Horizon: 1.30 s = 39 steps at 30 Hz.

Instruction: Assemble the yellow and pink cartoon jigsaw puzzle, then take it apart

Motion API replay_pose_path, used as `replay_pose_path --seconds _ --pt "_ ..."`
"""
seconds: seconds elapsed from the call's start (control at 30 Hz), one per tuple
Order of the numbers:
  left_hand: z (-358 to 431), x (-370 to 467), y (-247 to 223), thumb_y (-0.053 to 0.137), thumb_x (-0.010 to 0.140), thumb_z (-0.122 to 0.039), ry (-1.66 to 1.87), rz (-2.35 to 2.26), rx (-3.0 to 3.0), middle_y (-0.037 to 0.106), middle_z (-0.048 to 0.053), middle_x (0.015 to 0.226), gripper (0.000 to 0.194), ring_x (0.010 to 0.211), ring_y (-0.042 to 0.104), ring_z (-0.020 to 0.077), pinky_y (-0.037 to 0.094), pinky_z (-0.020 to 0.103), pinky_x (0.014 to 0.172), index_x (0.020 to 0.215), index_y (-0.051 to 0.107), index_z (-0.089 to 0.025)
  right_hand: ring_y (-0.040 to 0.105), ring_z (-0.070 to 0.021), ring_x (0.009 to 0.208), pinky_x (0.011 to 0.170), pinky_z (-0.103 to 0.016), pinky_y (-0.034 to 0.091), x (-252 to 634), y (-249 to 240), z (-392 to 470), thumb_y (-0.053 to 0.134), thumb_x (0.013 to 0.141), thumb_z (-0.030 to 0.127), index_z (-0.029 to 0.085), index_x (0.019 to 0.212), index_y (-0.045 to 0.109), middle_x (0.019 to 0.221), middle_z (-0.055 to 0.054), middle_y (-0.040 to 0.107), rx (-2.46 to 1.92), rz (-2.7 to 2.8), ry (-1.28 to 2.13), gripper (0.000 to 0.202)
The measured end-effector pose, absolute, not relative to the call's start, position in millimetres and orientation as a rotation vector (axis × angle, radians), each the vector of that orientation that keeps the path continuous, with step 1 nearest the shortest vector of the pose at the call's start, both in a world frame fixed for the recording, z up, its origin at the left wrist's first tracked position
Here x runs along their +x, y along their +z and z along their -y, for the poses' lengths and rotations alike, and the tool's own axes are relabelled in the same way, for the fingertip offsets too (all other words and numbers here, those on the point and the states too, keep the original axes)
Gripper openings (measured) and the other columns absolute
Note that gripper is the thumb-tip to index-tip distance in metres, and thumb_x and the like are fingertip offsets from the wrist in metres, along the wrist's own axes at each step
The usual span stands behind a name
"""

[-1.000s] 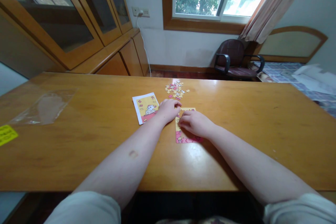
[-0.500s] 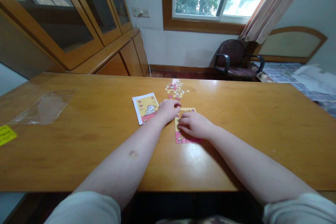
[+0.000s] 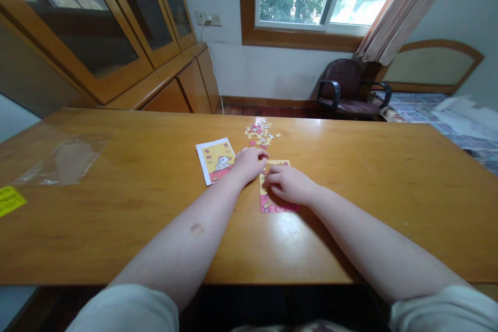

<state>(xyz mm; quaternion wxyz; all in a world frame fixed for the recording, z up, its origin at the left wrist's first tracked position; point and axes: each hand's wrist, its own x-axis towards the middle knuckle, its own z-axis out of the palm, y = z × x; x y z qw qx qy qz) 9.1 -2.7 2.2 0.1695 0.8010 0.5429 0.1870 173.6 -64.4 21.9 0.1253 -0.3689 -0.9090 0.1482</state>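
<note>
A small jigsaw puzzle (image 3: 280,207), pink along its near side and yellow farther up, lies partly assembled on the table. Over its middle, my right hand (image 3: 290,184) has its fingers bent down and drawn together on the surface; whatever they hold is hidden. My left hand (image 3: 251,161) rests at the puzzle's far left corner with fingers loosely curved and slightly apart, nothing visible in them. Left of it lies a picture sheet (image 3: 213,158) with a white animal on yellow and pink, partly covered by my left forearm. Loose puzzle pieces (image 3: 261,134) are heaped beyond my hands.
A clear plastic bag (image 3: 72,160) lies on the left of the wooden table (image 3: 373,176), with a yellow label (image 3: 11,201) near the left edge. Past the table are a glass-door cabinet (image 3: 116,26), an office chair (image 3: 344,83) and a bed (image 3: 420,104).
The fingers of my right hand have shifted slightly over the puzzle, the thumb moving up a little. My left hand, the sheet and the heap of pieces have stayed where they were.
</note>
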Motion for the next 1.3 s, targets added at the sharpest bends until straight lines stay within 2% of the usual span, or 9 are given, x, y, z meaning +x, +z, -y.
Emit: replay_pose_path --seconds 0.33,0.57,0.7,0.8,0.87,0.93,1.03,1.13,1.3 --pt "3 10 3 0.051 0.081 -0.025 0.533 -1.554 2.256 0.071 0.001 0.105 0.028 0.101 0.061 0.0203 0.045 0.033 0.095 0.098 0.073 -0.025 0.057 -0.0163 0.078 0.077 -0.028 0.046 178 23 62 0.051 0.082 0.013 0.018 0.088 0.073 0.086 -0.006 0.063 -1.059 2.629 0.413 0.024" --pt "1 7 0 0.050 0.083 -0.023 0.768 -1.527 2.188 0.070 0.002 0.103 0.026 0.101 0.059 0.0200 0.045 0.033 0.095 0.096 0.072 -0.022 0.058 -0.0170 0.081 0.077 -0.030 0.046 187 30 61 0.046 0.087 0.016 0.017 0.095 0.068 0.087 -0.007 0.064 -1.174 2.148 0.319 0.023" --pt "13 2 23 0.044 0.087 -0.021 0.997 -1.514 2.195 0.068 0.003 0.104 0.026 0.101 0.059 0.0181 0.045 0.032 0.094 0.098 0.068 -0.021 0.057 -0.0168 0.075 0.073 -0.031 0.047 197 64 61 0.047 0.090 0.026 0.018 0.097 0.067 0.088 -0.007 0.065 -1.309 2.033 0.265 0.022" --pt "28 -3 58 0.041 0.090 -0.023 1.092 -1.604 2.246 0.066 0.005 0.106 0.028 0.102 0.058 0.0186 0.043 0.033 0.095 0.103 0.066 -0.020 0.061 -0.0180 0.072 0.071 -0.033 0.048 213 80 59 0.052 0.089 0.035 0.019 0.099 0.069 0.089 -0.008 0.069 -1.588 2.156 0.391 0.025" --pt "38 -7 79 0.040 0.091 -0.027 0.926 -1.698 2.295 0.067 0.005 0.103 0.028 0.100 0.058 0.0206 0.044 0.035 0.092 0.101 0.067 -0.022 0.065 -0.0221 0.075 0.072 -0.036 0.050 224 75 59 0.057 0.086 0.038 0.017 0.104 0.068 0.093 -0.011 0.071 -1.759 2.322 0.496 0.031" --pt "47 -12 87 0.044 0.089 -0.030 0.571 -1.705 2.410 0.068 0.006 0.102 0.027 0.100 0.059 0.0238 0.044 0.038 0.093 0.098 0.068 -0.022 0.064 -0.0286 0.098 0.086 -0.041 0.049 232 59 64 0.060 0.084 0.041 0.015 0.120 0.062 0.116 -0.017 0.066 -1.777 2.421 0.432 0.045" --pt "66 -21 71 0.047 0.087 -0.032 0.204 -1.626 2.569 0.063 0.009 0.121 0.035 0.113 0.054 0.0290 0.039 0.044 0.100 0.117 0.062 -0.021 0.041 -0.0333 0.132 0.107 -0.048 0.036 237 31 81 0.057 0.083 0.052 0.013 0.141 0.042 0.145 -0.019 0.041 -1.704 2.474 0.355 0.071" --pt "94 -31 37 0.053 0.085 -0.042 0.039 -1.464 2.653 0.039 0.010 0.149 0.058 0.135 0.035 0.0309 0.025 0.046 0.112 0.138 0.044 -0.021 0.029 -0.0309 0.139 0.113 -0.048 0.028 239 14 103 0.047 0.085 0.062 0.013 0.148 0.029 0.152 -0.017 0.029 -1.669 2.521 0.391 0.081" --pt "132 -41 4 0.045 0.088 -0.049 -0.069 -1.303 2.645 0.026 0.007 0.154 0.067 0.143 0.020 0.0287 0.013 0.051 0.116 0.148 0.028 -0.024 0.020 -0.0280 0.142 0.115 -0.050 0.022 239 13 132 0.042 0.087 0.064 0.020 0.151 0.020 0.154 -0.012 0.024 -1.556 2.621 0.474 0.081"
